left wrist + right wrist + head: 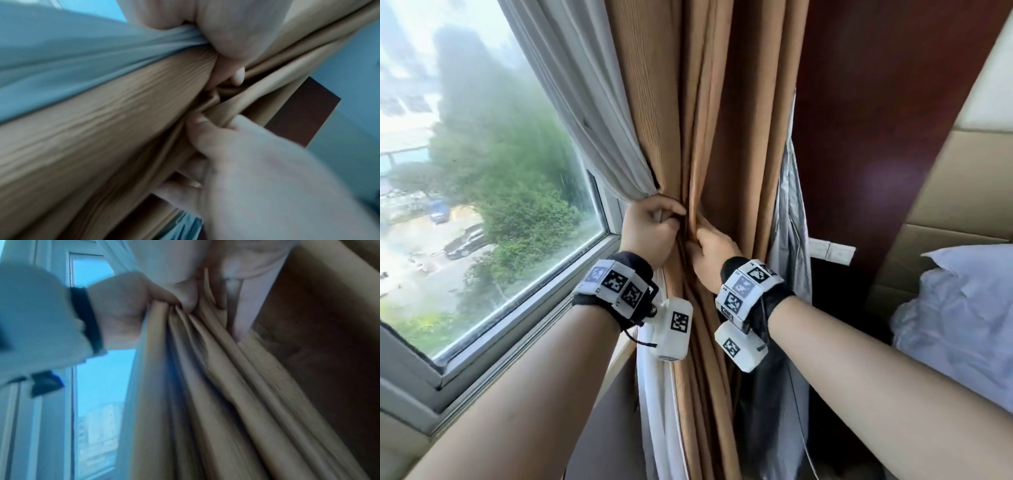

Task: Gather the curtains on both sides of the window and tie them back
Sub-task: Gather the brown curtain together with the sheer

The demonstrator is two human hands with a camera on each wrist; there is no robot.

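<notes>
- While the tan, finely ribbed heavy curtain (pixel 709 137) hangs in deep vertical folds right of the window (pixel 493 178), both hands meet at its waist.
- The left hand (pixel 650 233) has its fingers curled tight round the gathered white sheer curtain (pixel 599 113) and the tan edge.
- The right hand (pixel 714 255) pinches the tan pleats, thumb pressed into them.
- A silvery, crinkled lining (pixel 791 205) shows behind the bundle.
- A rumpled white pillow (pixel 962 308) lies far right.

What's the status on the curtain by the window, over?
Left hand grips sheer and tan curtain. Right hand pinches tan folds. Bundle gathered, not tied. No tieback in sight.
</notes>
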